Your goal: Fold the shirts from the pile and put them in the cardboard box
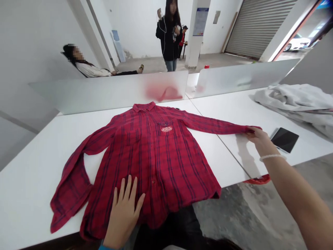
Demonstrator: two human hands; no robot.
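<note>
A red plaid button-up shirt (156, 159) lies front side up across the white table, its collar toward the divider and its hem at the near edge. My left hand (125, 208) rests flat on the lower front, fingers spread. Out to the right, my right hand (256, 135) pinches the cuff of one sleeve, which is stretched straight sideways. The other sleeve is bent and hangs down along the left side of the shirt. An oval patch (167, 129) shows on one chest pocket.
A frosted divider (109, 92) runs along the table's (26, 187) back edge. A dark-screened tablet or phone (285, 139) and a heap of pale cloth (299, 102) lie at the right. Beyond the divider, one person (169, 38) stands and another (85, 66) reclines.
</note>
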